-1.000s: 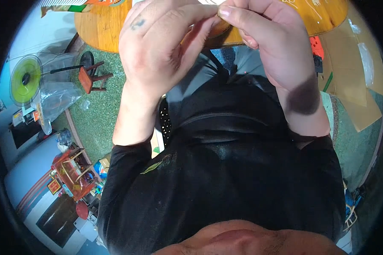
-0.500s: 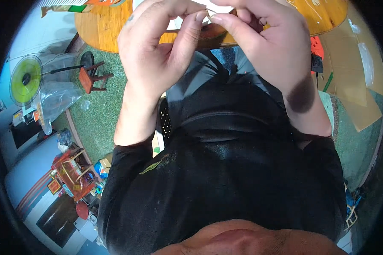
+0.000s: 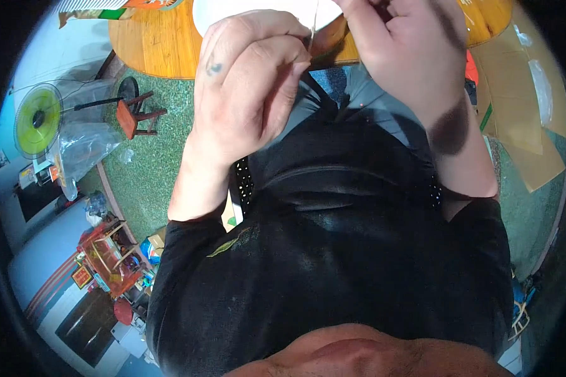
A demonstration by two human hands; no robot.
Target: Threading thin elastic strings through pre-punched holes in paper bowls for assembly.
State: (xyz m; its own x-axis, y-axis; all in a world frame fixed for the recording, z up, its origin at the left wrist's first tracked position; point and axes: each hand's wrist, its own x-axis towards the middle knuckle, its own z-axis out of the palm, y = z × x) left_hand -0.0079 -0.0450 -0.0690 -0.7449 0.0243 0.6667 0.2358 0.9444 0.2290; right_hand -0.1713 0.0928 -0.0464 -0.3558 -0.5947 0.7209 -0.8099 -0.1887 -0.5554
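Observation:
My left hand is raised over the near edge of the wooden table, fingers curled and thumb pressed in. It pinches a thin pale strand, which runs up from the fingertips toward the top edge of the picture. Just to the right is my right hand, also closed, with its thumb tip at the picture's upper edge. What lies between its fingers is hidden. Behind the left hand, a white plate-like surface rests on the table.
On the left stand a small red-brown stool and a green-bladed fan, with clear plastic sheeting beside them. Flattened cardboard lies on the right. An orange shelf holds assorted items at lower left.
The two hands, which met fingertip to fingertip, have moved apart. My left hand has turned and come slightly lower, its fingers curling in. More of the pale strand shows between them.

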